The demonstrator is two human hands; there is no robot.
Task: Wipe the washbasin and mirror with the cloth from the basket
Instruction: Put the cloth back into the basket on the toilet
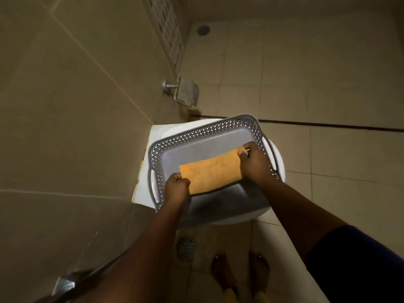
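- A grey basket (pixel 209 132) with latticed walls sits on a white toilet (pixel 145 171).
- An orange cloth (pixel 211 172) is stretched flat above the basket's inside.
- The right hand (pixel 254 162) pinches the cloth's far end, fingers curled.
- The left hand (pixel 176 185) grips its near corner in a closed fist.
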